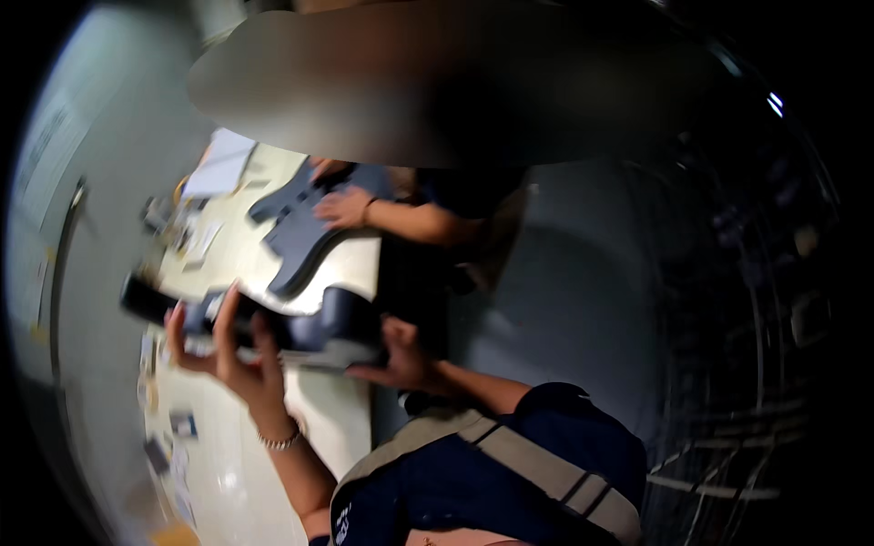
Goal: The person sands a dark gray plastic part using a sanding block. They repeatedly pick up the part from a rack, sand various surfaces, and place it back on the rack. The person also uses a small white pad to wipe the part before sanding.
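I hold up a long dark grey moulded part (pixel 308 329) over the near part of the table, one end black and narrow, the other thick and rounded. Motion blur hides its exact kind. My left hand (pixel 235 359), a beaded bracelet at its wrist, has its fingers bent around the part's near side. At the thick right end, my right hand (pixel 401 355) grips the part with the thumb beneath. Beyond it lies a flat grey piece (pixel 300 227), shaped like a guitar body, under the hands (pixel 344 207) of another person.
A cream-coloured table (pixel 246 464) runs from near to far. White papers (pixel 218 164) lie at its far left, with small loose items (pixel 184 424) along the left edge. The co-worker stands at the table's right side. Dim wire racks (pixel 719 455) are at the right.
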